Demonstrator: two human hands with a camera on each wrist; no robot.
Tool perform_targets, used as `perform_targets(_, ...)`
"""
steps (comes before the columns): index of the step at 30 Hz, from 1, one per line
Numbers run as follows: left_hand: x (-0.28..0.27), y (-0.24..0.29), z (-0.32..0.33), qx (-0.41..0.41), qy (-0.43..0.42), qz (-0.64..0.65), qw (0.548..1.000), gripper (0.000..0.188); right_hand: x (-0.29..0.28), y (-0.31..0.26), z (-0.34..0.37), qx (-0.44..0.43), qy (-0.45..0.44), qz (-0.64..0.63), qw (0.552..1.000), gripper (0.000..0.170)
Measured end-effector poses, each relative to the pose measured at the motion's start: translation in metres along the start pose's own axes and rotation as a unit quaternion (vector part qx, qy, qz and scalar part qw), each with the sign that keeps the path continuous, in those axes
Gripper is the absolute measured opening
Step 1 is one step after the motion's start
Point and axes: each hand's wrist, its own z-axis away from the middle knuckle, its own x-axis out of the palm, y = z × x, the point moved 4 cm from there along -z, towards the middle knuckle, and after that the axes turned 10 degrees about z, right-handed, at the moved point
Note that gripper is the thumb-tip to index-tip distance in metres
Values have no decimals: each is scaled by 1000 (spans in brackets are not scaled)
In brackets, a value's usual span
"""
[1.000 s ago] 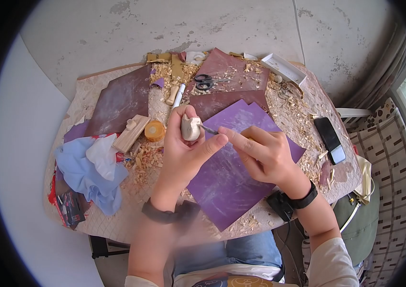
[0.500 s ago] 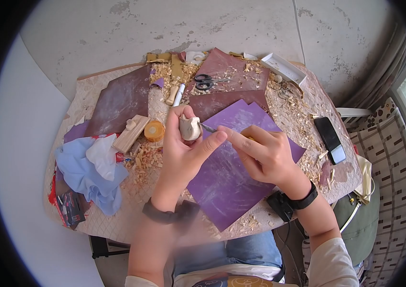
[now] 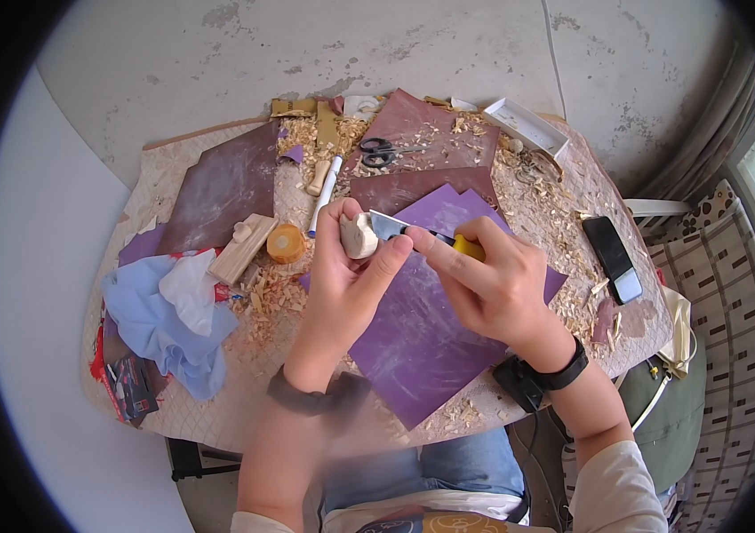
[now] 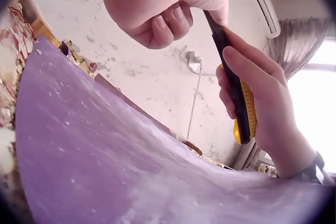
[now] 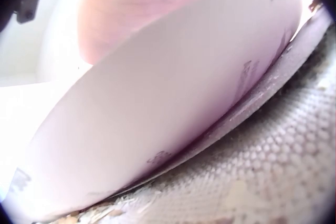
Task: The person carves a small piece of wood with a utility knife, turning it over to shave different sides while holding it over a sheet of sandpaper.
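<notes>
Leftmost, between nine and ten o'clock from your left hand (image 3: pixel 346 280), the wooden block (image 3: pixel 244 251) and orange container (image 3: pixel 286 243) sit on the desk (image 3: pixel 244 395). That hand curls its fingers round the pale wooden piece (image 3: pixel 359 238), holding it up above the level of the purple sheet (image 3: pixel 435 333), thumb reaching toward two o'clock. It is the nearer of your hands to the piece, whose long axis seems to run about eleven to five, though fingers cover part of it

At the piece's two o'clock is the blade (image 3: pixel 388 226) of your utility knife (image 3: pixel 469 249), apparently against the wood's right edge; you cannot tell here whether it bites. Any move seems to turn on that meeting: the knife slopes from ten to four, crossing the piece at a slant. Your left thumb tip sits just beside your right fingertip, so mind the blade

Your right hand (image 3: pixel 502 277) grips the handle, index finger along it; from there the wood lies between nine and ten o'clock, and the phone (image 3: pixel 611 258) at three
</notes>
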Motion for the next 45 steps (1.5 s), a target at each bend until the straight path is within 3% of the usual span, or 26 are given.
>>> perform_targets(8,-5,1,0,6,-16,-16,1000,51,3,0,3,1,-19,-61,998,59)
perform_targets(18,-9,0,-1,22,-24,-33,999,50,4,1,3,2,-34,-92,995,53)
perform_targets(25,-12,7,-4,87,-30,-140,986,51,5,4,3,31,-73,-198,977,50)
perform_targets(29,-13,9,-5,102,-27,-164,981,50,6,3,5,38,-81,-179,980,49)
perform_targets(34,-12,6,-2,68,-28,-139,987,46,0,-2,2,8,-61,-53,997,53)
perform_targets(45,-9,2,-2,30,-29,-85,995,43,0,-3,2,7,-29,-14,999,57)
